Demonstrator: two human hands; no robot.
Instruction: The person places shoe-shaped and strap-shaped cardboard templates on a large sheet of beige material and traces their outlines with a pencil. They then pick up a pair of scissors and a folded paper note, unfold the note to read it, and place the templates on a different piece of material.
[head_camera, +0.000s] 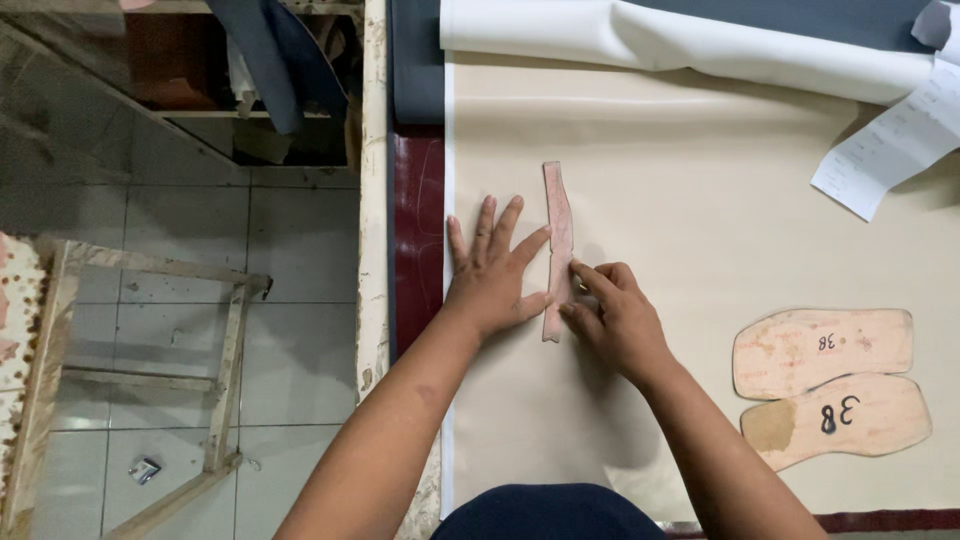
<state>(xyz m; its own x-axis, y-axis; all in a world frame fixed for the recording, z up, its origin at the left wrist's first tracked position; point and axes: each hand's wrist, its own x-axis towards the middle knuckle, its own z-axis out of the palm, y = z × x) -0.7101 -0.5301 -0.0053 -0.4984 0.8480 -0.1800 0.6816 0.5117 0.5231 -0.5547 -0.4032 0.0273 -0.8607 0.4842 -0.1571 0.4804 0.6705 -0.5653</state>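
On the work table (418, 200) lies one big cream sheet (700, 250) of soft material. Its far end is still rolled up at 12 o'clock, and its edges run out of view at the top and right. A dark grey sheet (415, 60) peeks out from under it, mostly hidden. At 4 o'clock on the cream sheet lie two sole-shaped cardboard patterns (830, 385), one partly over the other. One white paper slip (890, 140) sits at 2 o'clock, cut off by the edge. In the middle lies one long thin pink strip pattern (558, 240). The left hand (492, 280) lies flat with fingers spread apart, its pointer finger and thumb pressing the strip's left edge. The right hand (615, 318) has bent fingers held close together, tips touching the strip's right edge. I cannot tell if it holds something small.
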